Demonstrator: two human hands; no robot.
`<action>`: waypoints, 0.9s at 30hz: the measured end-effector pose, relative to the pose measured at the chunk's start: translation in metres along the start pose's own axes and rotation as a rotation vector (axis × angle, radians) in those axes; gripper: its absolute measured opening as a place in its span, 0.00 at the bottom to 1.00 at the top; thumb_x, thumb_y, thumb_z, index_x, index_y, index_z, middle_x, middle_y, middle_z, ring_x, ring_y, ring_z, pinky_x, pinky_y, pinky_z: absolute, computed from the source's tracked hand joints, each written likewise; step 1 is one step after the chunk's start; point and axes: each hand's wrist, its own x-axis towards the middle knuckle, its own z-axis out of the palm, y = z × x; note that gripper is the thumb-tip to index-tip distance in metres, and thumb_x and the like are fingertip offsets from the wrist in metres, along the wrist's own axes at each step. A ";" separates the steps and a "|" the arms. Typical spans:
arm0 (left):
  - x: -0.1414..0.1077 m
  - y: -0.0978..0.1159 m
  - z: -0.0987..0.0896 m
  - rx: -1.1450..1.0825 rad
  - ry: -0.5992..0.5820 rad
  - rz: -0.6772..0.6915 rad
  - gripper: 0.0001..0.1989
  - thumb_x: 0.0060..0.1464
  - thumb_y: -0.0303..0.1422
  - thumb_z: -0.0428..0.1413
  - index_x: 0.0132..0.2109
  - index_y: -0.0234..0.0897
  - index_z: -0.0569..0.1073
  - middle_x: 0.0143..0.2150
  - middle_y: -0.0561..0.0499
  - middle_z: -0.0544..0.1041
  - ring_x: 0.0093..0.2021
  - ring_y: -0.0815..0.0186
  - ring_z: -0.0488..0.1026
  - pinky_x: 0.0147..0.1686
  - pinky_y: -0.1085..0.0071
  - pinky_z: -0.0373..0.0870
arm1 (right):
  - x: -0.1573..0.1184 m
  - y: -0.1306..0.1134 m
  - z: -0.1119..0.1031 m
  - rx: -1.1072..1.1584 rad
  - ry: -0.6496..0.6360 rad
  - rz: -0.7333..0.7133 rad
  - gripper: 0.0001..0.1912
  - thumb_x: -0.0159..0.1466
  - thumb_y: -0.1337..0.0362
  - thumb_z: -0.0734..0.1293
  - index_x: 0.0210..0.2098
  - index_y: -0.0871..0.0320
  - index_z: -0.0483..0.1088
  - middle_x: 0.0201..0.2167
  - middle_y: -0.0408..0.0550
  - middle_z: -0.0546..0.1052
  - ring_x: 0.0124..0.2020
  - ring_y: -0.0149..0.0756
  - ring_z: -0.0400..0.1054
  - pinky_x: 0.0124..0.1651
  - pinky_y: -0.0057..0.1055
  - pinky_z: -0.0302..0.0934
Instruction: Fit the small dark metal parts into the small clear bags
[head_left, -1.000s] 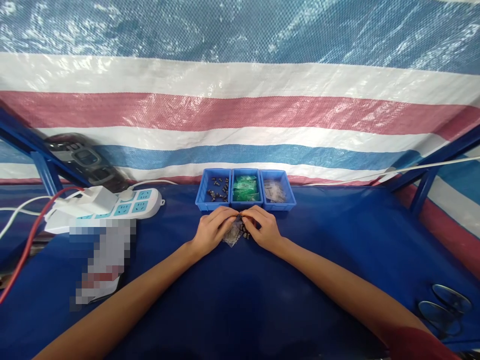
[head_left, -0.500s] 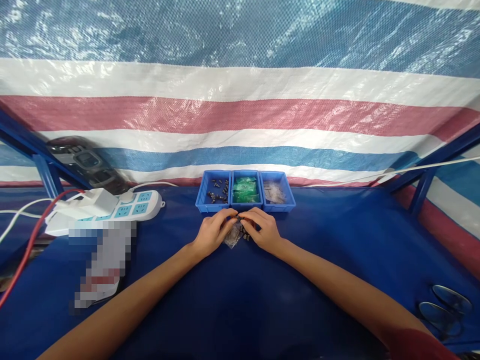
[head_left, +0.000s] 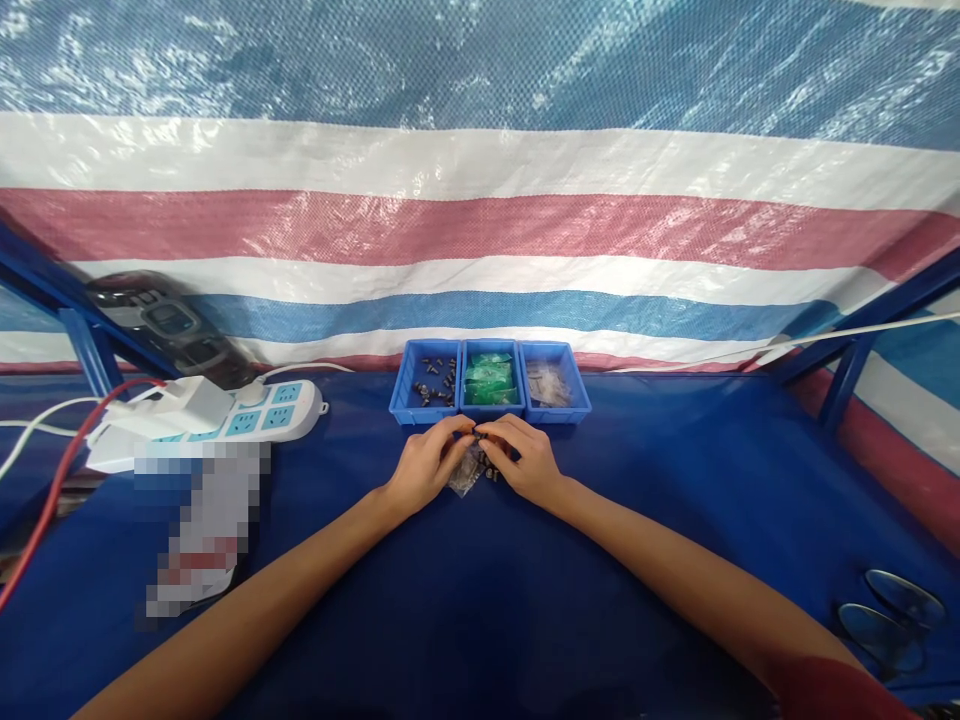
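Observation:
My left hand (head_left: pixel 427 462) and my right hand (head_left: pixel 529 462) meet at the middle of the blue table, fingertips pinched close together. Between them is a small dark screw-like part (head_left: pixel 478 436), partly covered by the fingers. Under my left fingers lies a small clear plastic bag (head_left: pixel 466 477). A little pile of dark screws (head_left: pixel 491 474) rests beside it, partly hidden by my right hand. Just beyond the hands stand three joined blue bins: the left bin (head_left: pixel 403 400) has loose dark screws, the middle bin (head_left: pixel 491 411) green packets, and the right bin (head_left: pixel 577 395) clear plastic bags.
A white power strip (head_left: pixel 289 412) with plugged-in adapters and cables lies at left, near a blurred-out flat object (head_left: pixel 214 520). Behind it sits a dark wrapped item (head_left: pixel 172 320). Eyeglasses (head_left: pixel 889 615) lie at the right edge. A striped tarp (head_left: pixel 480 230) hangs behind the table.
Both hands stay in nearly the same place, still pinching at the small dark part. The view has shifted very slightly; nothing else visibly differs.

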 end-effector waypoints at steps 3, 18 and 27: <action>-0.001 -0.002 0.001 0.007 -0.006 0.010 0.11 0.62 0.35 0.47 0.50 0.39 0.65 0.41 0.51 0.77 0.33 0.70 0.76 0.33 0.76 0.69 | 0.000 0.001 0.000 -0.009 -0.002 -0.001 0.10 0.66 0.64 0.61 0.44 0.57 0.71 0.32 0.48 0.72 0.24 0.28 0.64 0.28 0.27 0.63; -0.001 0.003 0.001 0.078 0.039 0.055 0.10 0.62 0.35 0.47 0.47 0.37 0.66 0.36 0.51 0.77 0.29 0.72 0.75 0.29 0.77 0.68 | 0.001 0.001 0.001 -0.017 -0.037 -0.008 0.09 0.67 0.62 0.60 0.39 0.58 0.70 0.31 0.48 0.72 0.26 0.30 0.64 0.30 0.28 0.62; 0.002 0.008 -0.004 0.099 0.043 0.079 0.10 0.62 0.35 0.48 0.48 0.37 0.67 0.34 0.52 0.76 0.25 0.73 0.72 0.27 0.78 0.67 | 0.002 -0.002 -0.001 -0.031 -0.002 0.032 0.09 0.67 0.62 0.59 0.39 0.58 0.69 0.29 0.47 0.71 0.29 0.32 0.66 0.34 0.29 0.62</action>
